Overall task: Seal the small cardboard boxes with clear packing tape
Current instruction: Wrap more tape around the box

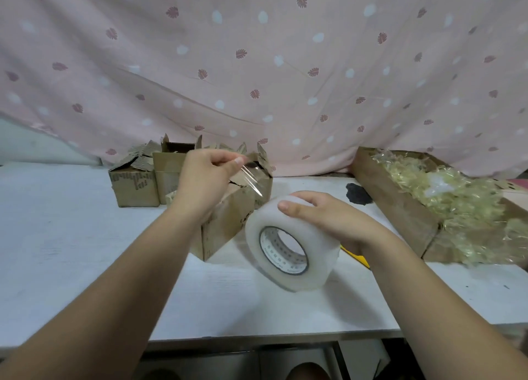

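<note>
A white tabletop [85, 251] stands before a pink curtain [257, 65]. The left grip [205, 179] pinches the loose tape end [251, 177]. The right grip [323, 217] curls over the tape roll [288, 242]. A small cardboard box [228, 219] sits just under the left grip.

At least three small cardboard boxes are sitting on the one table [85, 265]: a nearest box [225, 225], a left box [134, 188] and an open box [168, 165] behind; more flaps [263, 158] are showing at the back right, and whether they are making a fourth box cannot be told. One roll of clear tape [317, 265] is showing, one loose strip [251, 177] coming off it. One large cardboard tray [400, 208] is holding one heap of crinkled film [445, 191]. One yellow object [357, 258] is peeking out, one dark patch [358, 194] is marking the table, and one patterned curtain [257, 65] is hanging behind
</note>
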Tool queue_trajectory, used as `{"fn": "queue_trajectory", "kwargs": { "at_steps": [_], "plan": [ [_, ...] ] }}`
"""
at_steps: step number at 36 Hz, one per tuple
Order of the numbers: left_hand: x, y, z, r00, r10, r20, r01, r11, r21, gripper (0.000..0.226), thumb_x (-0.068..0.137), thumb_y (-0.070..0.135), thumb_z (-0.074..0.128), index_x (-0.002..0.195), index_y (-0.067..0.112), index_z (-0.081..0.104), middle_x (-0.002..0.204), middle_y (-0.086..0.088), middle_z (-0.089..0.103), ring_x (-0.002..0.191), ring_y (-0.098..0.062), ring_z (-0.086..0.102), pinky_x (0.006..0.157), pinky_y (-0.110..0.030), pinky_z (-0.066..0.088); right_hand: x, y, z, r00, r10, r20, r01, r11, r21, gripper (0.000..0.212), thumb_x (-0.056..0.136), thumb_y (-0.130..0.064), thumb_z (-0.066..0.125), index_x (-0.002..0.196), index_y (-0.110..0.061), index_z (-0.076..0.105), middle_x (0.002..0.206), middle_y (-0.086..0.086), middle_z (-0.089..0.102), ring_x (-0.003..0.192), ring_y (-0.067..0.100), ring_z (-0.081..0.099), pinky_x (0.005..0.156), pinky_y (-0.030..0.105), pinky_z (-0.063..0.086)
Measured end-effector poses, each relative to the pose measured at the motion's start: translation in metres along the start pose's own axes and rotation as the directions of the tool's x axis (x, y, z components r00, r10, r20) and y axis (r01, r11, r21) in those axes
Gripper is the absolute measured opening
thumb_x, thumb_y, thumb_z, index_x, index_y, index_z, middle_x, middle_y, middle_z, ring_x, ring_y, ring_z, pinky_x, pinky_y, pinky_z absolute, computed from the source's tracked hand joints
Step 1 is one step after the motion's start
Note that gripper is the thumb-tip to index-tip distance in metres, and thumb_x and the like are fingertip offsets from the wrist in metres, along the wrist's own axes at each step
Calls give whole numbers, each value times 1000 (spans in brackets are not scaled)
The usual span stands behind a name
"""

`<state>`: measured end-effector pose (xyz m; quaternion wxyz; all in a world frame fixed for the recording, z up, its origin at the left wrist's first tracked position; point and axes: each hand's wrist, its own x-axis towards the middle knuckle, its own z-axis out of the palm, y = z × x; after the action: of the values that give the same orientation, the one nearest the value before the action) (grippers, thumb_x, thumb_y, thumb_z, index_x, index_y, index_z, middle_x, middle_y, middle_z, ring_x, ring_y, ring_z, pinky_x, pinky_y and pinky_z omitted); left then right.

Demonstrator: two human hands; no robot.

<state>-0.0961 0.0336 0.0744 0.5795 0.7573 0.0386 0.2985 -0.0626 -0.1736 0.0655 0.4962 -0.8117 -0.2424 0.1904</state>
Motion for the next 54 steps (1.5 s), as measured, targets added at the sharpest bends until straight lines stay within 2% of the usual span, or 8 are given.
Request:
{"fn": "queue_trajectory", "kwargs": {
  "at_steps": [7,13,17,27,37,41,48,54],
  "plan": [
    [38,-22,-13,996,-79,42,75,993,86,8,89,17,69,84,22,74,93,2,73,96,-15,67,95,-37,51,10,-2,7,998,-57,-35,60,992,111,53,60,-61,76,107,-41,64,100,-19,73,92,2,70,72,18,54],
    [54,-37,-28,978,-94,187,27,942,333,9,89,22,69,94,20,76,90,8,72,84,-6,65,66,-14,47,16,0,11,993,-64,-101,60,997,-49,54,69,-55,81,114,-51,54,100,-30,62,90,-11,59,66,11,46],
    [58,-44,-35,941,-119,316,-33,899,437,9,89,23,69,86,20,77,97,-2,74,96,-23,66,90,-32,51,22,17,18,980,-56,-192,42,996,-73,48,77,-49,77,119,-44,54,110,-25,59,92,-8,60,77,21,49],
    [61,-56,-36,938,-210,275,170,972,163,7,89,11,66,89,11,73,80,-6,75,73,-7,70,69,-19,54,6,72,41,943,-111,-314,134,990,53,80,52,-49,83,115,-67,38,117,-34,53,106,-11,54,80,16,49],
    [52,-50,-37,930,-286,232,308,949,-62,8,89,2,63,85,5,69,81,-9,72,65,-8,70,62,-15,54,14,94,68,812,-68,-579,126,990,61,55,75,-16,79,121,-26,51,108,-11,61,95,2,57,62,10,43],
    [44,-48,-34,931,-308,194,321,946,-35,9,90,5,65,83,9,70,69,-3,72,66,-9,69,69,-20,57,6,92,68,758,-117,-641,213,974,75,44,75,-10,75,105,-31,50,98,-14,59,83,-2,56,59,7,43],
    [28,-40,-21,958,-277,76,283,956,-80,15,91,5,64,79,14,70,78,-6,70,68,-12,66,75,-23,56,-7,73,54,675,-207,-708,315,949,23,41,63,-23,65,90,-46,44,85,-24,56,73,-1,55,55,13,46],
    [23,-32,-24,937,-341,75,349,920,-176,9,92,6,63,89,10,70,75,-3,69,63,-5,66,63,-17,54,-11,53,37,646,-266,-716,283,954,-99,40,62,-25,60,96,-41,45,100,-4,54,82,28,56,66,37,46]
  ]
}}
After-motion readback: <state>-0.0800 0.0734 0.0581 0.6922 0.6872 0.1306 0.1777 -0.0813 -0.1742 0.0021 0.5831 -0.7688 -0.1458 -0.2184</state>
